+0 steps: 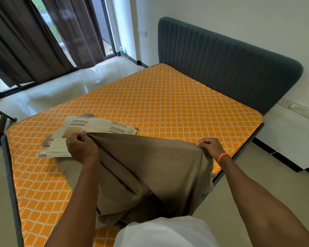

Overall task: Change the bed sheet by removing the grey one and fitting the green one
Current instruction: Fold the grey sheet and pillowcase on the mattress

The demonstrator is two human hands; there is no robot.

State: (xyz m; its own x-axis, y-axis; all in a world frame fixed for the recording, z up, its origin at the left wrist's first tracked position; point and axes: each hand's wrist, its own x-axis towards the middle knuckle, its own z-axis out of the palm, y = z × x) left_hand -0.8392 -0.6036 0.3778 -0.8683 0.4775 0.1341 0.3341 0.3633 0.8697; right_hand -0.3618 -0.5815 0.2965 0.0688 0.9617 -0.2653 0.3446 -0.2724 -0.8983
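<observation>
Olive-brown cloth sheet (150, 166) held up over the orange diamond-quilted mattress (168, 104).
Left hand (81, 147) and right hand (210, 147) each pinch its top edge with curled fingers; beige striped folded fabric (89, 129) lies just beyond on the mattress.

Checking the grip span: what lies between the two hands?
Head view: a taut edge of the olive-brown sheet spans from left hand to right hand.

Hidden and cut-off parts

The sheet (150, 168) covers the near part of the mattress (159, 100) and its lower folds go behind the white shirt (164, 232); the curtains (25, 41) are cut by the top edge.
</observation>
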